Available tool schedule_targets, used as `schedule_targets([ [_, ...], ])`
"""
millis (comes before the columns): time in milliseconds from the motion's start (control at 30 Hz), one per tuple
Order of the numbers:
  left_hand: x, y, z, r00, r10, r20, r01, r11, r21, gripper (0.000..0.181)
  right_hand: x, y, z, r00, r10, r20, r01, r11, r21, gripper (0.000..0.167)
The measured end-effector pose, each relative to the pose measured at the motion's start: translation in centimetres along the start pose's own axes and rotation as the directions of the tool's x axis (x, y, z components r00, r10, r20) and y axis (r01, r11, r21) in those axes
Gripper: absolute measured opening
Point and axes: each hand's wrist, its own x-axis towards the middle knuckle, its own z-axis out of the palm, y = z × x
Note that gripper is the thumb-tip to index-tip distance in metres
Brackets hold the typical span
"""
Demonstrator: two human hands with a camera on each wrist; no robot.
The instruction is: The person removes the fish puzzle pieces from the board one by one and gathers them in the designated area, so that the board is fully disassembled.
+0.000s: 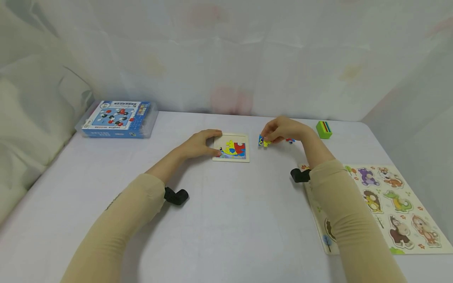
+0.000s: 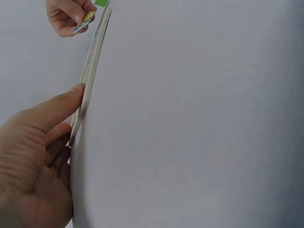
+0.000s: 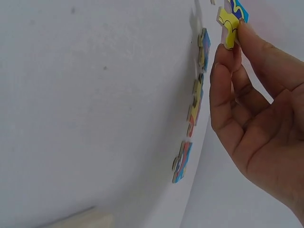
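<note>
My left hand [image 1: 198, 144] holds a small wooden jigsaw tray [image 1: 231, 160] by its left side. Its thumb presses the near edge while the fingers reach the far one. Several yellow, red and blue pieces lie fitted in the tray's lower part; bare wood shows above them. To the right of the tray, my right hand [image 1: 286, 128] pinches a yellow and blue jigsaw piece [image 3: 229, 26] between thumb and fingertips, raised off the table in the right wrist view. Loose pieces lie on the table below that hand, among them a blue and red one [image 3: 182, 161].
A boxed molecule model set [image 1: 115, 120] stands at the back left. Toward the back right sits a green block with coloured stripes [image 1: 323, 129]. A large animal puzzle board [image 1: 383, 200] lies at the right, partly under the right forearm.
</note>
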Motion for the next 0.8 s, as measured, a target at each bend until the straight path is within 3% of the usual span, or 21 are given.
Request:
schedule_targets([
  [400,-0.1,0.1,0.0,1.000,-0.006,-0.004,0.006,1.000,-0.008,0.078,0.3,1.3,0.0,0.998,0.017,0.054,-0.018,1.000,0.021,0.024],
  [800,-0.2,0.0,0.0,1.000,0.000,-0.006,0.000,1.000,-0.012,0.079,0.4,1.4,0.2,0.999,0.028,0.047,-0.027,0.999,-0.019,0.022],
])
